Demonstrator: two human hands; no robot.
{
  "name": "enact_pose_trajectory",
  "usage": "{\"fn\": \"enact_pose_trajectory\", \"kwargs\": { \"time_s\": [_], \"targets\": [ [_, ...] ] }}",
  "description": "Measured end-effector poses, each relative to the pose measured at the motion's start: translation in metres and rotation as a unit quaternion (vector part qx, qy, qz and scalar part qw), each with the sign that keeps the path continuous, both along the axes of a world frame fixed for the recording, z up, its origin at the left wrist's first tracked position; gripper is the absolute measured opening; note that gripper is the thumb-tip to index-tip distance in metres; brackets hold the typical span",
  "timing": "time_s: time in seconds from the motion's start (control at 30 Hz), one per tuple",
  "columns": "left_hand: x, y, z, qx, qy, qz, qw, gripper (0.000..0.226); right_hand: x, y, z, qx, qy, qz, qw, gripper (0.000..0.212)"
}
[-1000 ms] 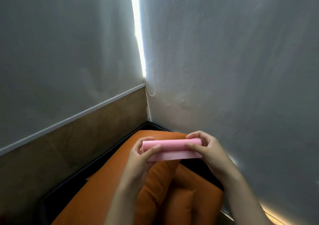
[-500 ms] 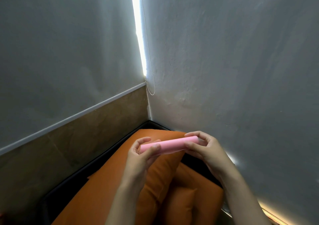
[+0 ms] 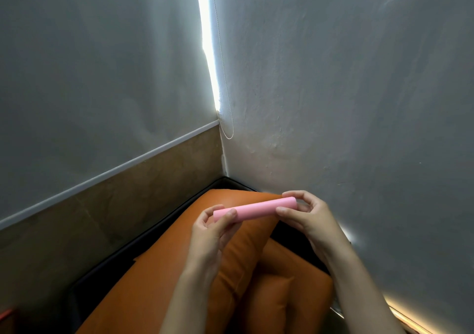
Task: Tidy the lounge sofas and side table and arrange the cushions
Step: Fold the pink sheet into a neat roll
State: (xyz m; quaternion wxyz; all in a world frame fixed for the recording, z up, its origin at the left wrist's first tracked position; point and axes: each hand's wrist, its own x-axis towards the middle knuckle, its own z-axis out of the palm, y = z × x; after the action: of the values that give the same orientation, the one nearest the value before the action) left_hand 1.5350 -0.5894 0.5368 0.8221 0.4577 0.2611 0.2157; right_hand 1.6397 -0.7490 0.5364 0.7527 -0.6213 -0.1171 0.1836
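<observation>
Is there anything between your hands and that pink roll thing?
No, nothing visible. The left hand pinches one end of the pink roll and the right hand pinches the other end, so both hands touch it directly. Only the orange cushion shows beneath it.

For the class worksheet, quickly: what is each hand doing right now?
Left hand: pinches the left end of the pink roll.
Right hand: pinches the roll's right end.

No readable text or labels.
</observation>
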Motion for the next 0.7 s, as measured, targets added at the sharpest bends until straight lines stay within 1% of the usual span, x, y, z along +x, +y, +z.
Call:
{"fn": "enact_pose_trajectory", "kwargs": {
  "time_s": [0.1,0.23,0.33,0.5,0.57,0.63,0.7],
  "targets": [
    [-0.001,-0.002,-0.001,-0.018,-0.011,0.02,1.0,0.036,0.0,0.002,-0.002,0.005,0.012,0.006,1.0,0.035],
    [-0.003,-0.003,-0.003,-0.039,-0.021,0.04,0.998,0.045,-0.001,0.006,-0.004,0.02,0.028,0.005,0.999,0.039],
    [-0.005,-0.005,-0.008,-0.052,-0.022,0.068,0.996,0.043,-0.004,0.011,-0.007,0.051,0.048,0.005,0.998,0.038],
    [-0.009,-0.008,-0.018,-0.068,-0.008,0.111,0.991,0.032,-0.008,0.02,-0.021,0.099,0.103,0.004,0.99,0.025],
    [-0.008,-0.009,-0.022,-0.063,-0.004,0.128,0.99,0.033,-0.008,0.023,-0.026,0.111,0.114,-0.001,0.987,0.019],
    [-0.006,-0.009,-0.025,-0.057,-0.008,0.147,0.987,0.034,-0.01,0.027,-0.032,0.126,0.11,-0.006,0.986,0.02],
    [-0.006,-0.009,-0.027,-0.045,-0.009,0.167,0.985,0.032,-0.01,0.033,-0.034,0.139,0.099,-0.008,0.985,0.026]
  ]
}}
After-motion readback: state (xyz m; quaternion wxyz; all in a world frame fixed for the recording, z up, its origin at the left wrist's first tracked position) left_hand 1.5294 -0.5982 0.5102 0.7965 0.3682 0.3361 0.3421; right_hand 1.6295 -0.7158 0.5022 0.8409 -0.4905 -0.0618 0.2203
